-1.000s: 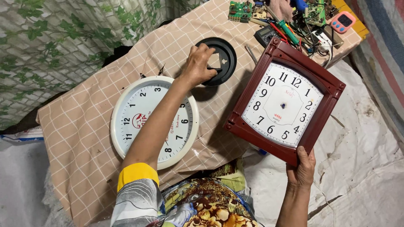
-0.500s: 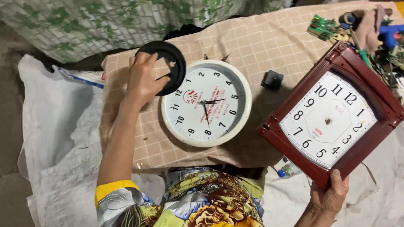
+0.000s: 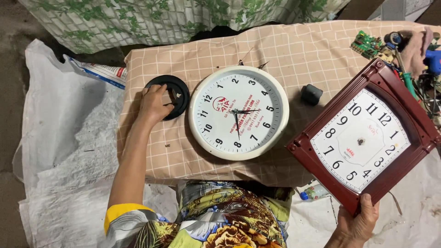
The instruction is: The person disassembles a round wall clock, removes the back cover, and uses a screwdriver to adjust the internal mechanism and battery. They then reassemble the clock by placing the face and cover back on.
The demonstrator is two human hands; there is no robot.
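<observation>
Black round disc [image 3: 168,96] under your left hand [image 3: 152,104], at nine o'clock of the white clock [image 3: 239,112].
Keep those curled fingers flat on it; your right hand [image 3: 359,223] pinches the red square clock [image 3: 365,136] by its bottom corner, so hold it level.

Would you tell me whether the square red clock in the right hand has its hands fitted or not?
Not fitted. The square red clock, held at its lower corner by the right hand, shows a bare dial with only the centre hub.

Left hand [image 3: 154,104] seemingly grips black disc [image 3: 177,92]; right hand [image 3: 360,220] holds square clock [image 3: 367,138].
</observation>
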